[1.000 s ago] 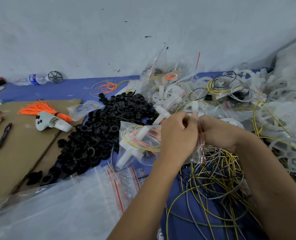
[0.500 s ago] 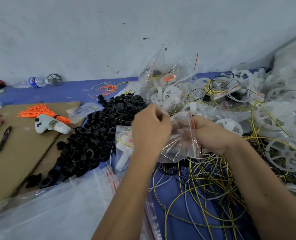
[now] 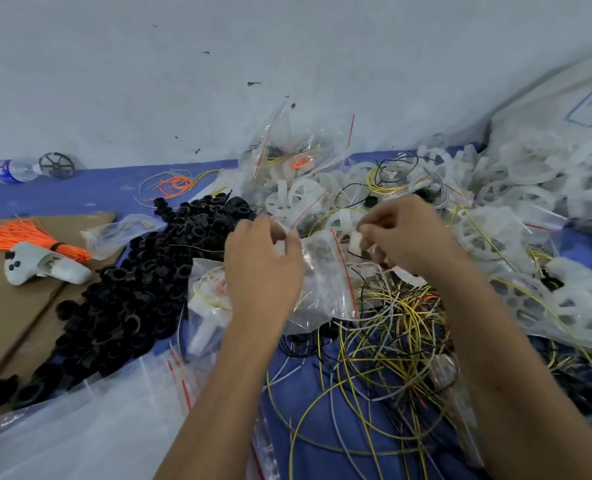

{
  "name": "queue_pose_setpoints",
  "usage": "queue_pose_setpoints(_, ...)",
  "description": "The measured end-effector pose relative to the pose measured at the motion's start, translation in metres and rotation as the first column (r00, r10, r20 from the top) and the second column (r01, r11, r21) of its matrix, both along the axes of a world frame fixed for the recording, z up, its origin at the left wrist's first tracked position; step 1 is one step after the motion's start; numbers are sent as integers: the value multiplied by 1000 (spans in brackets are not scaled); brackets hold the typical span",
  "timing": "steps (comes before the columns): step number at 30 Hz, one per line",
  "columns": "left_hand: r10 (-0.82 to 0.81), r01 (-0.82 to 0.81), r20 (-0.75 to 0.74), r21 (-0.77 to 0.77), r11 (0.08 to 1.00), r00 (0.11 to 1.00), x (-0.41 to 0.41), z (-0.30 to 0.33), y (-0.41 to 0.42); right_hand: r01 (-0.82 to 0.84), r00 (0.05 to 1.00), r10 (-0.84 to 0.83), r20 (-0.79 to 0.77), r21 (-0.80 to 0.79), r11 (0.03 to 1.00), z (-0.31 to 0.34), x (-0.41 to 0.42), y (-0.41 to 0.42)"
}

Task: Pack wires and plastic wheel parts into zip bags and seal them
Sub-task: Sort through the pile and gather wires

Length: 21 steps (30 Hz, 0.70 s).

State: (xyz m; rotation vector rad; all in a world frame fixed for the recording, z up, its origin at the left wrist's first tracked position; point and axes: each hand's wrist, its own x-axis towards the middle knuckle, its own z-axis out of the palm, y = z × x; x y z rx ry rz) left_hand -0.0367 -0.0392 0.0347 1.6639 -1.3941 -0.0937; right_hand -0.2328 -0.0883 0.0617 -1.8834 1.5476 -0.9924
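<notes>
- My left hand point(image 3: 263, 268) pinches the mouth of a clear zip bag point(image 3: 322, 289) at its upper left corner, fingers curled round the film.
- My right hand point(image 3: 405, 233) is curled as well, fingertips pinching a small white plastic part point(image 3: 356, 241) just right of the bag's red zip strip; whether it also holds the bag's edge I cannot tell.
- The bag lies between my hands, sagging over the heap. It looks light, limp and slippery, so I judge the stiffer zip strip the best place to grip, not the loose film below.
- A filled bag point(image 3: 207, 299) with a white wheel part and coiled wire lies just left of my left wrist.
- The loose wires point(image 3: 384, 337), yellow, black and grey, are tangled near and right. They look thin and springy, and would likely snag each other, so I would lift one loop, not a bunch.
- White plastic wheels point(image 3: 298, 195) are piled far and right: rigid, light and easy to take by the rim.
- Black rings point(image 3: 142, 289) are heaped on the left, with empty bags point(image 3: 90, 427) nearest me.
</notes>
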Motion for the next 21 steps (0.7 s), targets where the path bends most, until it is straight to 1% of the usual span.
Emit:
queue_pose_setpoints(1,-53,51,-48,-34,998,997,-10,2,1,107,993,-113,-46,-116,987,3,-7,-2)
queue_pose_setpoints(2,-90,88,-58,-46,995,994,-19,3,2,186,974,-208,-86,-210,960,4,-13,-4)
queue_pose_setpoints(3,-116,114,-36,-42,993,993,-28,3,4,225,955,-266,-134,-261,939,4,-18,-7)
queue_pose_setpoints(4,-136,136,-1,-19,990,991,-36,1,5,225,939,-282,-196,-269,936,3,-21,-10)
queue_pose_setpoints(6,-166,160,76,71,984,983,-48,-6,7,162,896,-229,-380,-201,966,-5,-20,-15)
queue_pose_setpoints(8,-167,144,147,156,977,975,-52,-15,7,115,795,-188,-577,-162,980,-17,-13,-16)
queue_pose_setpoints(10,-163,130,172,190,973,971,-50,-21,6,109,694,-214,-687,-193,975,-30,-4,-15)
queue_pose_setpoints(11,-172,141,159,189,972,972,-48,-22,5,125,666,-240,-706,-212,969,-35,-1,-15)
queue_pose_setpoints(12,-188,163,130,179,970,974,-46,-22,5,156,671,-274,-689,-229,961,-39,1,-16)
queue_pose_setpoints(15,-202,197,9,180,964,979,-37,-21,1,262,751,-350,-560,-235,936,-40,-2,-20)
queue_pose_setpoints(18,-180,198,-97,218,956,979,-26,-19,-1,282,805,-357,-475,-224,933,-31,-4,-18)
queue_pose_setpoints(19,-185,218,-153,231,948,971,-22,-18,-2,280,824,-363,-436,-243,929,-27,-6,-17)
queue_pose_setpoints(21,-186,263,-295,249,932,937,-13,-17,-4,243,870,-359,-339,-340,909,-15,-9,-14)
